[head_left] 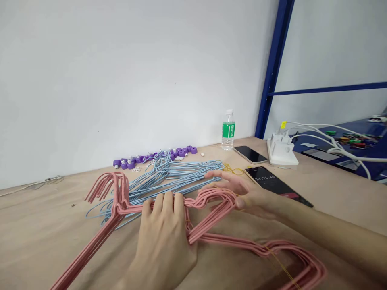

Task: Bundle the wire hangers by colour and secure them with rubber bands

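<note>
A bundle of pink wire hangers (211, 237) lies across the brown table (36, 237). My left hand (165, 237) is curled over the bundle's middle, fingers wrapped around the wires. My right hand (238, 191) lies at the bundle's bent shoulder, fingers stretched out flat, thumb against the pink wire. Behind them lies a pile of light blue wire hangers (169, 175). A yellow rubber band (232, 170) sits just past my right fingertips, and a thin yellow band crosses the pink bundle at the lower right.
Purple plastic pieces (151, 157) line the wall. A water bottle (228, 129), two phones (250, 154) (275, 183), and a white charger block (282, 152) with cables stand at the right. A blue shelf frame (272, 68) rises there.
</note>
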Demonstrator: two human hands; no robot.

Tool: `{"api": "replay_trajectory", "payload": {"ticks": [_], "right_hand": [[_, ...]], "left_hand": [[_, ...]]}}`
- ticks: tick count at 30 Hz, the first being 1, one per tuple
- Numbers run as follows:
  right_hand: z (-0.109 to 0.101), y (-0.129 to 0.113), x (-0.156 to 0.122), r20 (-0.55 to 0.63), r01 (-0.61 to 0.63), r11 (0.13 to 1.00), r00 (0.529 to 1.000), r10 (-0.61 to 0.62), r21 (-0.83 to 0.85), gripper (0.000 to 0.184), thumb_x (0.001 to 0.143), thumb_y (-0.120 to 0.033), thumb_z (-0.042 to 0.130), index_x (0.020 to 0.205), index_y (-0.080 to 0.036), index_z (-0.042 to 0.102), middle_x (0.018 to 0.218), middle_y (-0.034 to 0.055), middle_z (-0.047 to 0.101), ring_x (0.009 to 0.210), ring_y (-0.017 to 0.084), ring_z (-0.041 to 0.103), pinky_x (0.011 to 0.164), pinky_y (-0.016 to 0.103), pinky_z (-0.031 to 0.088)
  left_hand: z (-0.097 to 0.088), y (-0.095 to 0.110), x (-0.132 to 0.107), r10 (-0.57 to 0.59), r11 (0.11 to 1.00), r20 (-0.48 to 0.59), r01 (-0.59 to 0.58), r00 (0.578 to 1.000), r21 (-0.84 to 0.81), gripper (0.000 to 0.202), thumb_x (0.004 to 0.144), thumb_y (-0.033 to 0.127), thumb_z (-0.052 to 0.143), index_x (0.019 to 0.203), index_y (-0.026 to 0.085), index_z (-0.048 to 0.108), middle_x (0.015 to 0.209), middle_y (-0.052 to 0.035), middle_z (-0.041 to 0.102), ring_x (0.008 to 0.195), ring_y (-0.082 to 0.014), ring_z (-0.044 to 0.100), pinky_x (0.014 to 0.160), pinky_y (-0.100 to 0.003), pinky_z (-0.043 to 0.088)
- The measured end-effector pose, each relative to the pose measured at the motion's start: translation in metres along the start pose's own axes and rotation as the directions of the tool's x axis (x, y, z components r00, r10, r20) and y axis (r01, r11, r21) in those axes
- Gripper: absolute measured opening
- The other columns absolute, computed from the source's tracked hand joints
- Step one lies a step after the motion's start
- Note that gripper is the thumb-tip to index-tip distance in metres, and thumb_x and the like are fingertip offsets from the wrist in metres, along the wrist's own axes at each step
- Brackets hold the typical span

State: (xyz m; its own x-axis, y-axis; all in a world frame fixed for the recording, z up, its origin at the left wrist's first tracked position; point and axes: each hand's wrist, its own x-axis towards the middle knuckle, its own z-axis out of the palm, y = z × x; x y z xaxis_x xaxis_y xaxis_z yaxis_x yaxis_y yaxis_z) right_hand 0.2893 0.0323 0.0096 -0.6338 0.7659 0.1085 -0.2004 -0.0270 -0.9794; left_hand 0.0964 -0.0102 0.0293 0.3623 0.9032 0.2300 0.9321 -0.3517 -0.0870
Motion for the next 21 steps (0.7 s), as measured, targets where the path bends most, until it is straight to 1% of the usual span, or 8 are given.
{"api": "replay_trajectory", "payload": {"ticks": [2, 5, 9, 11, 14, 16, 19, 21], "right_hand": [[0.009, 0.002, 0.003, -0.073, 0.021, 0.999, 0.997, -0.023, -0.029, 0.068, 0.051, -0.040, 0.077, 0.107, -0.019, 0.042, 0.105, 0.0084, 0.059, 0.096, 0.019, 0.057, 0.079, 0.033, 0.044], [0.014, 0.001, 0.011, -0.107, -0.067, 0.994, 0.993, 0.058, -0.084, 0.054, 0.055, -0.031, 0.075, 0.099, -0.018, 0.046, 0.097, 0.0053, 0.062, 0.090, 0.016, 0.059, 0.080, 0.032, 0.044], [0.010, 0.001, 0.029, -0.022, -0.196, 0.979, 0.981, 0.195, -0.062, 0.044, 0.057, -0.027, 0.073, 0.095, -0.017, 0.053, 0.097, 0.0047, 0.063, 0.079, 0.012, 0.060, 0.076, 0.029, 0.045], [0.005, 0.004, 0.037, 0.045, -0.203, 0.976, 0.977, 0.207, -0.079, 0.035, 0.057, -0.027, 0.072, 0.087, -0.014, 0.059, 0.086, 0.0018, 0.064, 0.074, 0.010, 0.059, 0.074, 0.026, 0.044], [-0.002, 0.011, 0.041, 0.122, -0.217, 0.973, 0.967, 0.224, -0.073, 0.023, 0.057, -0.025, 0.069, 0.074, -0.012, 0.063, 0.071, -0.0012, 0.062, 0.066, 0.009, 0.057, 0.074, 0.024, 0.043], [-0.005, 0.014, 0.038, 0.140, -0.234, 0.970, 0.960, 0.241, -0.061, 0.024, 0.059, -0.025, 0.065, 0.080, -0.012, 0.064, 0.076, 0.0006, 0.064, 0.070, 0.011, 0.058, 0.078, 0.026, 0.042], [-0.004, 0.013, 0.030, 0.228, -0.214, 0.973, 0.946, 0.229, -0.088, 0.035, 0.065, -0.025, 0.054, 0.097, -0.010, 0.061, 0.094, 0.0071, 0.064, 0.090, 0.016, 0.059, 0.088, 0.030, 0.039], [-0.001, 0.011, 0.026, 0.189, -0.182, 0.945, 0.953, 0.238, -0.271, 0.038, 0.072, -0.026, 0.043, 0.102, -0.009, 0.058, 0.099, 0.0096, 0.063, 0.096, 0.018, 0.058, 0.088, 0.031, 0.040]], "left_hand": [[0.004, 0.000, 0.001, 0.007, 1.000, -0.012, -0.007, 1.000, -0.001, 0.022, 0.068, 0.020, 0.041, 0.087, 0.017, 0.052, 0.086, -0.0098, 0.054, 0.085, -0.0285, 0.047, 0.077, -0.044, 0.034], [0.011, 0.001, 0.001, 0.011, 1.000, 0.005, -0.011, 1.000, 0.002, 0.026, 0.067, 0.021, 0.042, 0.090, 0.015, 0.054, 0.088, -0.0110, 0.055, 0.087, -0.0291, 0.048, 0.078, -0.045, 0.033], [0.017, 0.005, -0.002, 0.074, 0.997, 0.000, -0.074, 0.997, -0.030, 0.048, 0.066, 0.021, 0.042, 0.113, 0.018, 0.049, 0.100, -0.0115, 0.054, 0.093, -0.0296, 0.047, 0.080, -0.046, 0.033], [0.018, 0.007, -0.004, 0.095, 0.995, 0.009, -0.095, 0.995, -0.042, 0.061, 0.066, 0.022, 0.044, 0.127, 0.022, 0.038, 0.103, -0.0112, 0.054, 0.096, -0.0301, 0.046, 0.080, -0.046, 0.033], [0.018, 0.010, -0.006, 0.091, 0.995, 0.036, -0.090, 0.995, -0.032, 0.069, 0.067, 0.022, 0.045, 0.134, 0.028, 0.029, 0.101, -0.0104, 0.054, 0.097, -0.0297, 0.046, 0.080, -0.046, 0.033], [0.016, 0.011, -0.007, 0.097, 0.994, 0.054, -0.094, 0.994, -0.050, 0.070, 0.065, 0.021, 0.046, 0.132, 0.034, 0.030, 0.102, -0.0095, 0.054, 0.098, -0.0292, 0.046, 0.081, -0.046, 0.032], [0.012, 0.012, -0.008, 0.109, 0.988, 0.067, -0.100, 0.992, -0.118, 0.067, 0.060, 0.021, 0.049, 0.125, 0.037, 0.040, 0.107, -0.0089, 0.053, 0.101, -0.0296, 0.045, 0.081, -0.046, 0.032], [0.009, 0.011, -0.008, 0.097, 0.986, 0.041, -0.091, 0.994, -0.139, 0.059, 0.059, 0.021, 0.051, 0.116, 0.035, 0.048, 0.105, -0.0080, 0.054, 0.099, -0.0290, 0.045, 0.081, -0.045, 0.031]]}}
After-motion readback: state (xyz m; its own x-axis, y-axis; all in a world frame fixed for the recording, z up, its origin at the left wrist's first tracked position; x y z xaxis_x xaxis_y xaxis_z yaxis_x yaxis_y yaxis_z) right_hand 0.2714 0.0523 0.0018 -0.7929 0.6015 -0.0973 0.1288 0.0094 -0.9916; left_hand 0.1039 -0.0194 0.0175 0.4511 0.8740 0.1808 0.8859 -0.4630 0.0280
